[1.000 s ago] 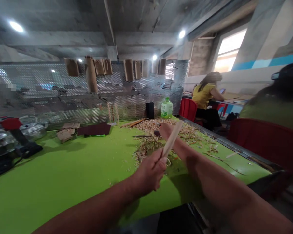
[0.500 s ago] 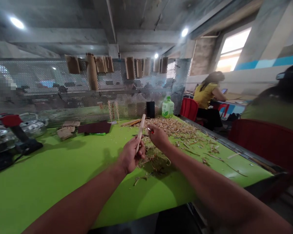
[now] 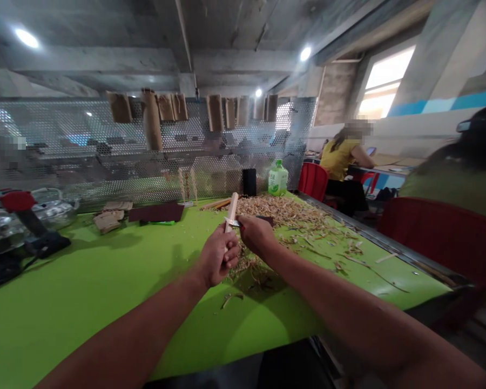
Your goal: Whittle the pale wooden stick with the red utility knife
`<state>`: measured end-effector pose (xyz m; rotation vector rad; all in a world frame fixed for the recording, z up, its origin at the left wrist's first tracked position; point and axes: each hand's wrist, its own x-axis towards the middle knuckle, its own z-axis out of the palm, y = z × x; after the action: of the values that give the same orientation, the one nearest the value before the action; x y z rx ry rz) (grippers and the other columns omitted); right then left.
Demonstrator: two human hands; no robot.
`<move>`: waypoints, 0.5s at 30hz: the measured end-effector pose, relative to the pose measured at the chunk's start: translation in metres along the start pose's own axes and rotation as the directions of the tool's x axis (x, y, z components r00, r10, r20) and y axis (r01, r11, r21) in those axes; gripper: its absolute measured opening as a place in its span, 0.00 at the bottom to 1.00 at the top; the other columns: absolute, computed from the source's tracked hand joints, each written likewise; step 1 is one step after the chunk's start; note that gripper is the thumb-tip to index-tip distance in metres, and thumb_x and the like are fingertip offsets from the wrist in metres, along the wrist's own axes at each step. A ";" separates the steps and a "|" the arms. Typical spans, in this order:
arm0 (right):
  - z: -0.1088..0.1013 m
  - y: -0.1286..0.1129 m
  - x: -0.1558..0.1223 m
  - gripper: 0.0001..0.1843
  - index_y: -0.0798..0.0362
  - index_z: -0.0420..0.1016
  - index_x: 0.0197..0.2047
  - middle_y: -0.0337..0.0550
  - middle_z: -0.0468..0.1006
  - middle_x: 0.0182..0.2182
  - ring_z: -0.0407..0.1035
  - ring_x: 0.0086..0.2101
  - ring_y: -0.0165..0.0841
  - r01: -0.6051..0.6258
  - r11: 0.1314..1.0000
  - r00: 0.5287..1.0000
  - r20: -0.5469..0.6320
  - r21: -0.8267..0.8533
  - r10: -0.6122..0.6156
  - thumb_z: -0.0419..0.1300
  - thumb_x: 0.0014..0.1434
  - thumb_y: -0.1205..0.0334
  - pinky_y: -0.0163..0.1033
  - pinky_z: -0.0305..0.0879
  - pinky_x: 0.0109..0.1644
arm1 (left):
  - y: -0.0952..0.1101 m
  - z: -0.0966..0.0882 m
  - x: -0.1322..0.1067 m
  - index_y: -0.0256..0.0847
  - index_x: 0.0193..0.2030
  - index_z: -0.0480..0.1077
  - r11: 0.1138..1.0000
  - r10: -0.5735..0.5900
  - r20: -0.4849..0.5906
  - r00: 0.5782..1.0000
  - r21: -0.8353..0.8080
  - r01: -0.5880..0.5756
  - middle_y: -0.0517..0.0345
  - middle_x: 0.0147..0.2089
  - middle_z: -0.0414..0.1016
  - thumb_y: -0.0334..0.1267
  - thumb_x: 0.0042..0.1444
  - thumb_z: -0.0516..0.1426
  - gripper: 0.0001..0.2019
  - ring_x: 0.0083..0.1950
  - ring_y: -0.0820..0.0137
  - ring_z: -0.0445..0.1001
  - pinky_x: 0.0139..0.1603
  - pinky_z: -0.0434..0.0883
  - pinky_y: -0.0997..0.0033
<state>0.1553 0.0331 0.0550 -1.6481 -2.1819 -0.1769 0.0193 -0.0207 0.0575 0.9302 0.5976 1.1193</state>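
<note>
My left hand (image 3: pixel 218 258) is closed around the lower part of a pale wooden stick (image 3: pixel 231 208), which stands nearly upright above the fist. Right beside it, my right hand (image 3: pixel 256 235) grips a small knife (image 3: pixel 234 222) whose blade lies across the stick just above my left fingers. Both hands hover over a heap of wood shavings (image 3: pixel 283 213) on the green table (image 3: pixel 105 292).
A perforated metal screen (image 3: pixel 146 151) with hanging brown paper bags backs the table. A green bottle (image 3: pixel 277 179), a black cylinder (image 3: pixel 249 182), a dark flat pad (image 3: pixel 157 213) and a red-topped tool (image 3: pixel 22 216) stand on it. People sit on red chairs (image 3: pixel 441 232) to the right.
The hands moved left and came together; the stick swung from leaning right to nearly upright, and the knife blade now rests against it.
</note>
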 end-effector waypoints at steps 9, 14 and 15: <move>-0.002 0.009 0.005 0.16 0.50 0.75 0.45 0.47 0.81 0.38 0.73 0.37 0.36 -0.045 0.998 0.998 -0.042 -0.034 0.043 0.47 0.66 0.61 0.36 0.56 0.38 | 0.000 0.010 -0.009 0.44 0.54 0.61 0.995 -0.001 -0.012 1.000 0.100 0.002 0.71 0.25 0.54 0.31 0.54 0.53 0.19 0.15 0.83 0.47 0.12 0.49 0.84; -0.002 0.018 0.011 0.17 0.49 0.75 0.46 0.48 0.81 0.39 0.73 0.38 0.38 -0.072 0.995 0.996 -0.065 -0.067 0.068 0.46 0.66 0.62 0.37 0.58 0.40 | -0.004 0.012 -0.013 0.43 0.56 0.61 0.996 -0.020 0.000 1.000 0.084 0.020 0.70 0.26 0.54 0.31 0.55 0.54 0.20 0.16 0.83 0.47 0.13 0.50 0.83; -0.002 0.021 0.013 0.17 0.49 0.76 0.47 0.48 0.81 0.39 0.73 0.38 0.38 -0.091 0.993 0.994 -0.072 -0.071 0.086 0.46 0.66 0.63 0.37 0.58 0.40 | -0.006 0.011 -0.013 0.43 0.56 0.60 0.996 -0.027 0.008 1.000 0.082 0.026 0.70 0.26 0.55 0.32 0.56 0.54 0.20 0.16 0.83 0.48 0.13 0.50 0.83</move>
<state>0.1730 0.0506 0.0592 -1.7495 -2.0699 -0.2881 0.0266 -0.0372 0.0570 0.9943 0.6500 1.0724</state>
